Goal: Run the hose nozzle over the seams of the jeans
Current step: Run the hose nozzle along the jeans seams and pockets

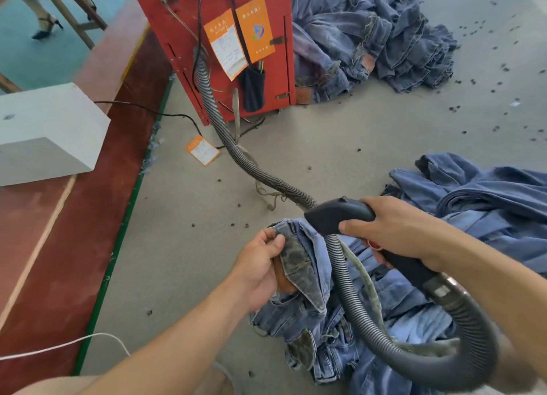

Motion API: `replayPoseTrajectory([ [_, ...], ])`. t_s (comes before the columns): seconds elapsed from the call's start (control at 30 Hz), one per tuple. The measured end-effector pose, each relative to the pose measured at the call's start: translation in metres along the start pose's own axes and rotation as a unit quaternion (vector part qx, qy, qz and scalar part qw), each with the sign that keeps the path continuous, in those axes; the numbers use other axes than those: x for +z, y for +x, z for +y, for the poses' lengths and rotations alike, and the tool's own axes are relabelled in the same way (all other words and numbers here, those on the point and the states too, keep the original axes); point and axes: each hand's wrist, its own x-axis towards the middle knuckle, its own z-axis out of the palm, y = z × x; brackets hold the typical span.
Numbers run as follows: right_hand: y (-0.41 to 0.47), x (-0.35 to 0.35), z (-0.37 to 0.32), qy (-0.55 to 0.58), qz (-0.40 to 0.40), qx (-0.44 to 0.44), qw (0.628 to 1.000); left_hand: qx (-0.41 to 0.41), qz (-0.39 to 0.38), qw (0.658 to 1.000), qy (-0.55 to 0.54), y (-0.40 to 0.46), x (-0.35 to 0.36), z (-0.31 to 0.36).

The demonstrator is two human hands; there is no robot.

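- My left hand [260, 261] pinches the jeans [305, 276] seam, lifted off the floor.
- My right hand [396, 231], fingers wrapped round the hose nozzle [340, 217], holds its mouth at that seam.
- Next, I judge: slide it along the stitching.

Bright, even daylight, soft shadows, slight motion blur, and wide-angle bending at edges.

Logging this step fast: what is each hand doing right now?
Left hand: closed, fingers pinching a fold of the jeans.
Right hand: closed around the black hose nozzle handle.
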Motion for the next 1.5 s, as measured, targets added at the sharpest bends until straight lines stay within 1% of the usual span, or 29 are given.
replayPoseTrajectory([
  [0.07,-0.007,0.001,0.002,-0.024,-0.065,0.003,0.998,-0.005,-0.006,1.000,-0.016,0.000,-0.001,0.001],
  [0.1,-0.007,0.006,0.003,-0.044,-0.073,0.006,0.996,-0.010,-0.012,1.000,-0.024,0.000,0.000,0.000],
  [0.13,-0.005,0.012,0.002,-0.060,-0.060,0.006,0.996,-0.015,-0.016,0.999,-0.030,-0.001,0.001,0.000],
  [0.2,0.007,0.021,0.002,-0.069,0.015,-0.003,0.997,-0.021,-0.017,0.999,-0.028,-0.001,0.002,-0.003],
  [0.23,0.012,0.020,0.002,-0.057,0.050,0.002,0.997,-0.021,-0.019,0.999,-0.026,-0.002,0.003,-0.004],
  [0.27,0.014,0.016,0.002,-0.032,0.065,0.013,0.997,-0.020,-0.025,0.999,-0.026,-0.003,0.004,-0.004],
  [0.3,0.013,0.010,0.003,-0.008,0.058,0.023,0.998,-0.017,-0.031,0.999,-0.024,-0.003,0.005,-0.003],
  [0.33,0.010,0.005,0.004,0.005,0.033,0.027,0.999,-0.014,-0.031,0.999,-0.023,-0.003,0.004,-0.002],
  [0.4,-0.001,0.003,0.006,0.001,-0.019,0.018,1.000,-0.008,-0.025,0.999,-0.020,-0.001,0.002,-0.001],
  [0.47,-0.008,0.009,0.004,-0.025,-0.041,0.008,0.999,-0.011,-0.035,0.999,-0.014,-0.001,0.003,-0.001],
  [0.53,-0.003,0.018,0.001,-0.055,-0.002,-0.006,0.998,-0.017,-0.043,0.999,-0.009,-0.001,0.005,-0.004],
  [0.63,0.006,0.022,-0.002,-0.014,0.059,0.004,0.998,0.010,-0.016,1.000,0.022,0.000,0.006,-0.006],
  [0.67,0.006,0.020,-0.001,-0.001,0.062,0.008,0.998,0.023,-0.002,0.999,0.036,0.001,0.006,-0.005],
  [0.73,-0.001,0.015,0.003,0.007,0.034,0.008,0.999,0.038,0.014,0.997,0.067,0.003,0.006,-0.004],
  [0.8,-0.008,0.016,0.002,-0.004,-0.016,0.003,1.000,0.043,0.005,0.995,0.091,0.002,0.009,-0.007],
  [0.83,-0.009,0.019,0.001,-0.012,-0.025,0.002,1.000,0.042,-0.004,0.994,0.096,0.001,0.011,-0.010],
  [0.87,-0.006,0.021,0.000,-0.012,-0.014,0.001,1.000,0.037,-0.012,0.994,0.098,-0.001,0.014,-0.014],
  [0.97,0.008,0.021,-0.002,0.037,0.063,0.020,0.997,0.027,-0.021,0.993,0.116,-0.005,0.015,-0.018],
  [1.0,0.009,0.017,-0.002,0.055,0.064,0.032,0.996,0.031,-0.016,0.992,0.122,-0.004,0.014,-0.016],
  [1.03,0.008,0.012,0.000,0.067,0.048,0.043,0.996,0.036,-0.007,0.991,0.128,-0.002,0.013,-0.014],
  [1.1,0.001,0.008,0.002,0.072,-0.010,0.064,0.995,0.050,0.011,0.987,0.155,0.001,0.011,-0.008],
  [1.17,-0.004,0.011,0.002,0.075,-0.053,0.074,0.993,0.067,0.010,0.979,0.193,0.001,0.012,-0.008],
  [1.2,-0.003,0.014,0.001,0.086,-0.054,0.077,0.992,0.071,0.006,0.977,0.203,0.000,0.012,-0.010],
  [1.33,0.011,0.015,0.000,0.170,0.011,0.099,0.980,0.071,0.000,0.971,0.226,-0.003,0.012,-0.014],
  [1.4,0.010,0.011,0.002,0.171,-0.007,0.100,0.980,0.077,0.017,0.969,0.232,-0.001,0.011,-0.010],
  [1.5,0.003,0.014,0.004,0.143,-0.075,0.108,0.981,0.086,0.026,0.967,0.237,0.000,0.011,-0.008],
])
